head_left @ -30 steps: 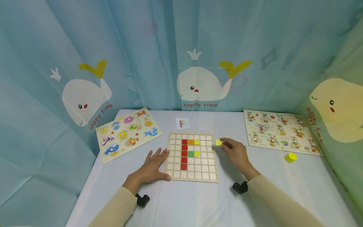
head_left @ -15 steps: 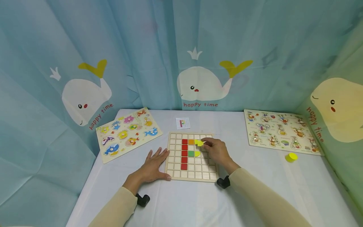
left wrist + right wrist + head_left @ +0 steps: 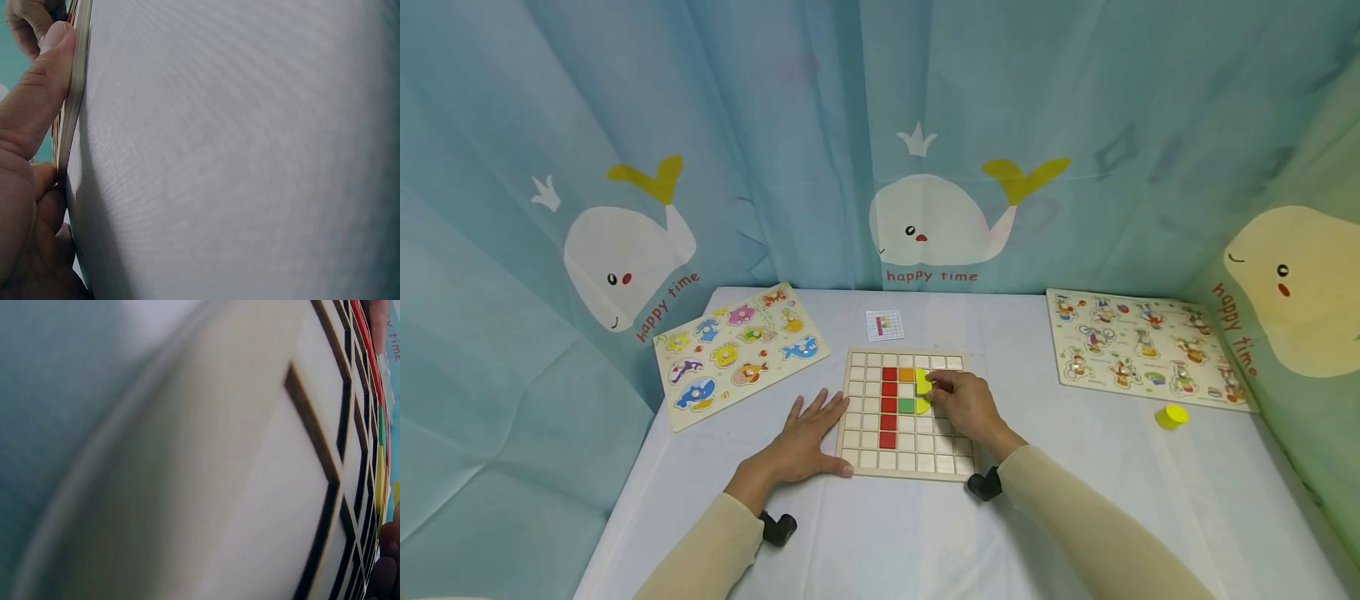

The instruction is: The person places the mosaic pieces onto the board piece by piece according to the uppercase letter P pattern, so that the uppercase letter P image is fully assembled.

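Observation:
A square wooden grid board (image 3: 861,460) lies on the table. Red tiles (image 3: 888,406) form a column on it, with an orange tile (image 3: 907,375) and a green tile (image 3: 906,406) to their right. My right hand (image 3: 967,407) pinches a yellow tile (image 3: 922,382) over the cells right of the orange one. Just below it, a yellow round-edged tile (image 3: 922,407) adjoins the green tile and is partly covered. My left hand (image 3: 801,442) rests with spread fingers along the board's left side, its thumb at the near corner. In the left wrist view that thumb (image 3: 44,87) touches the board's edge.
A small printed card (image 3: 884,326) lies behind the board. Picture puzzle boards stand at the far left (image 3: 741,358) and far right (image 3: 1146,350). A yellow cylinder or stack (image 3: 1171,417) sits on the right. A whale-print curtain (image 3: 820,208) encloses the table.
My right hand has carried the yellow tile leftward from beside the board to over its cells, turning it slightly in the last half second. The left hand has stayed in place.

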A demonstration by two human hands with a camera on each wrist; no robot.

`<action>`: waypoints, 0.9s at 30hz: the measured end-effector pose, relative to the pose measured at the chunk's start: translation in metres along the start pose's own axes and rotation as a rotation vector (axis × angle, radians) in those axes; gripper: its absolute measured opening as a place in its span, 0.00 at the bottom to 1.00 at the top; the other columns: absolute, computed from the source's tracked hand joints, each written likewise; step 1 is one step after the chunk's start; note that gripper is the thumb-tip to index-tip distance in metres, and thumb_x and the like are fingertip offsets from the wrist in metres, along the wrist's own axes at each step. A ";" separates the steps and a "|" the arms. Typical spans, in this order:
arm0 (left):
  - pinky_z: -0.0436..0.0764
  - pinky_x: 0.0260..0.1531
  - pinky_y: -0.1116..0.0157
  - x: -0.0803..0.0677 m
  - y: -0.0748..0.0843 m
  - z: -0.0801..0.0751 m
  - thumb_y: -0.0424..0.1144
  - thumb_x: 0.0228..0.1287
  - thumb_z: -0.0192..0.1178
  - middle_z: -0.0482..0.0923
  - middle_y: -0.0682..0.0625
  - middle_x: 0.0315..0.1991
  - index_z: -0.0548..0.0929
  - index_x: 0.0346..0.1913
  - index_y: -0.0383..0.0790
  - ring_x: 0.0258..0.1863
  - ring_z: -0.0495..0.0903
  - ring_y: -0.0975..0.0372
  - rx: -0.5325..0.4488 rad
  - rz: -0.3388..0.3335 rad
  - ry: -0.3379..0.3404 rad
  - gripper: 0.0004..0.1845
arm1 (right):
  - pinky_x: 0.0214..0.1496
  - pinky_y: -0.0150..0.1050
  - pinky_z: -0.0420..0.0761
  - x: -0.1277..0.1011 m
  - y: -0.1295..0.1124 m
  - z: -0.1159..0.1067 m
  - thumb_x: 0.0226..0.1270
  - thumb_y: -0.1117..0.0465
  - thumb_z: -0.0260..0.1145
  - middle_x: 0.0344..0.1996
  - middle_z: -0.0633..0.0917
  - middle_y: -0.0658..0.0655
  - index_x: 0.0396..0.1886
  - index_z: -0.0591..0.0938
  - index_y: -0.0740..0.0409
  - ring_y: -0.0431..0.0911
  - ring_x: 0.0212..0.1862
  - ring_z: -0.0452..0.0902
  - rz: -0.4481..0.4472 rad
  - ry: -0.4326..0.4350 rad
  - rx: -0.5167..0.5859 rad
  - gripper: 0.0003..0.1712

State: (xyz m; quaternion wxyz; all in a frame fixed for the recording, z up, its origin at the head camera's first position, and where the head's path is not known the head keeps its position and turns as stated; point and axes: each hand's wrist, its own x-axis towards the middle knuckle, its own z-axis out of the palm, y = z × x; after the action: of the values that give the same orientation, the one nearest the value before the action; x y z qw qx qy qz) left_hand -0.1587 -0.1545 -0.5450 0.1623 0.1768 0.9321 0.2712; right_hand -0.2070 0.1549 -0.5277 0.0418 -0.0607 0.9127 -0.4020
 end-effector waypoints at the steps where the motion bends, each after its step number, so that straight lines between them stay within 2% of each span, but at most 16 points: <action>1: 0.30 0.85 0.46 0.000 0.000 0.000 0.60 0.52 0.80 0.52 0.51 0.86 0.57 0.85 0.45 0.88 0.39 0.53 0.003 -0.001 0.000 0.62 | 0.49 0.45 0.84 0.000 0.001 0.000 0.73 0.64 0.71 0.45 0.90 0.57 0.59 0.88 0.60 0.49 0.44 0.81 -0.004 0.001 -0.003 0.17; 14: 0.30 0.85 0.45 -0.003 -0.001 0.000 0.61 0.51 0.80 0.53 0.50 0.86 0.58 0.85 0.44 0.87 0.40 0.52 -0.002 0.002 0.000 0.62 | 0.48 0.44 0.85 -0.002 0.001 0.004 0.71 0.66 0.72 0.47 0.90 0.59 0.56 0.88 0.63 0.50 0.46 0.83 -0.026 0.006 0.001 0.16; 27: 0.30 0.85 0.45 -0.003 -0.002 0.001 0.61 0.51 0.80 0.52 0.50 0.86 0.58 0.85 0.44 0.87 0.39 0.53 -0.008 -0.002 0.000 0.62 | 0.49 0.44 0.85 -0.001 0.000 0.004 0.72 0.65 0.71 0.49 0.89 0.59 0.59 0.87 0.64 0.49 0.47 0.82 -0.019 -0.028 -0.006 0.17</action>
State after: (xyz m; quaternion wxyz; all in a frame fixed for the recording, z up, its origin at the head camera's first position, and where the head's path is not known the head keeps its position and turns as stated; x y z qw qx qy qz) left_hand -0.1563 -0.1565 -0.5464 0.1631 0.1752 0.9313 0.2746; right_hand -0.2051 0.1522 -0.5305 0.0505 -0.0748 0.9127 -0.3986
